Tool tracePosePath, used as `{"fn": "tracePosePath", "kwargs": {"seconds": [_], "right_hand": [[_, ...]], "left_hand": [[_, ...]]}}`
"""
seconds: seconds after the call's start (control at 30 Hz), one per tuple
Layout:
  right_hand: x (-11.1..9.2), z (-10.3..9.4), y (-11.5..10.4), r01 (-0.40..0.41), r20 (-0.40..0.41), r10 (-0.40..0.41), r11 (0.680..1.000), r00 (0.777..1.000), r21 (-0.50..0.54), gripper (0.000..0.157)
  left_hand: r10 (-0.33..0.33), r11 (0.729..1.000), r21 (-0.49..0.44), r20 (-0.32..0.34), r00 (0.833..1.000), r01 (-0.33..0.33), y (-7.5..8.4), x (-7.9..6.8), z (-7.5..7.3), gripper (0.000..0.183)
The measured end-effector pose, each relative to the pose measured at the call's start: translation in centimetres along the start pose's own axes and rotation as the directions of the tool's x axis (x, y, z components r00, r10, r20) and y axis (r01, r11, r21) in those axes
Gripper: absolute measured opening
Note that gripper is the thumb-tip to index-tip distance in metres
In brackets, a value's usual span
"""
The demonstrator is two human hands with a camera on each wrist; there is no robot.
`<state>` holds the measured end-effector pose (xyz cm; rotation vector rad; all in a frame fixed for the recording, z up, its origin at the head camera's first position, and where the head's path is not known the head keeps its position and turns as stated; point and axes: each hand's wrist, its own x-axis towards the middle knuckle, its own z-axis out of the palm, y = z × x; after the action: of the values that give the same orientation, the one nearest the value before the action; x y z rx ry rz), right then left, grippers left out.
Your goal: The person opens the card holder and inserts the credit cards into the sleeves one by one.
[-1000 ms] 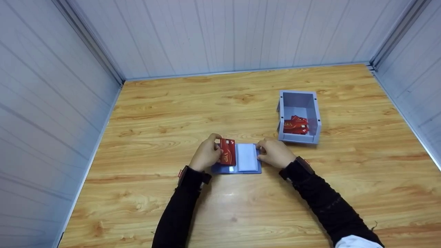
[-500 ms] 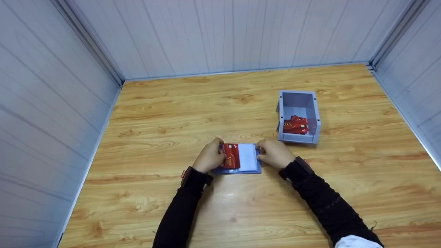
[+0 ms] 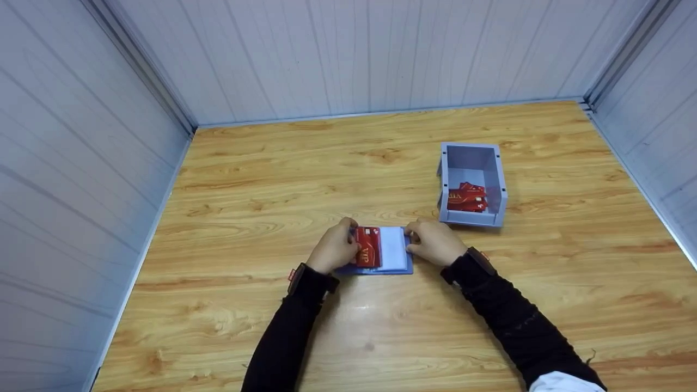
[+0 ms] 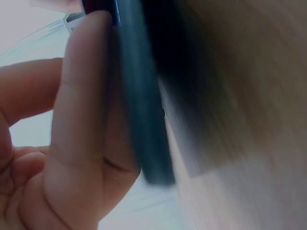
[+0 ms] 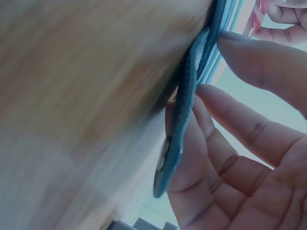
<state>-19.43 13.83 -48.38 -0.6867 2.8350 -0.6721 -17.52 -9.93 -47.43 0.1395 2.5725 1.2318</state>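
A small blue card holder (image 3: 409,265) lies open on the table, its pale clear sleeves (image 3: 392,249) stacked at the right. My left hand (image 3: 333,249) pinches a red VIP card (image 3: 368,251) over the holder's left side. Whether the card's edge is inside a sleeve, I cannot tell. In the left wrist view, fingers (image 4: 79,110) lie along the holder's dark cover edge (image 4: 144,105). My right hand (image 3: 435,242) grips the holder's right edge. The right wrist view shows a strap with a snap button (image 5: 168,153) between its fingers.
A grey open-front bin (image 3: 471,219) stands behind my right hand, with several red cards (image 3: 466,200) lying inside. Grey-white panel walls (image 3: 348,60) border the wooden table (image 3: 261,179) at the back and both sides.
The left hand has brought the red card down and to the right, from higher over the cover to the sleeves' left edge. My right hand has stayed in place on the holder.
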Motion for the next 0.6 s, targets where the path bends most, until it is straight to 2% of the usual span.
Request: {"fn": "tracePosePath", "kwargs": {"seconds": [0.3, 0.6], "right_hand": [[0.0, -0.1, -0.1, -0.003, 0.004, 0.003, 1.0, 1.0, 0.006, 0.033], [0.0, -0.1, -0.1, -0.007, 0.009, 0.007, 1.0, 1.0, -0.001, 0.032]], "left_hand": [[0.009, 0.999, -0.039, 0.015, 1.0, -0.008, 0.2, 0.2, 0.7, 0.047], [0.055, 0.998, 0.008, 0.024, 0.998, -0.056, 0.5, 0.3, 1.2, 0.05]]}}
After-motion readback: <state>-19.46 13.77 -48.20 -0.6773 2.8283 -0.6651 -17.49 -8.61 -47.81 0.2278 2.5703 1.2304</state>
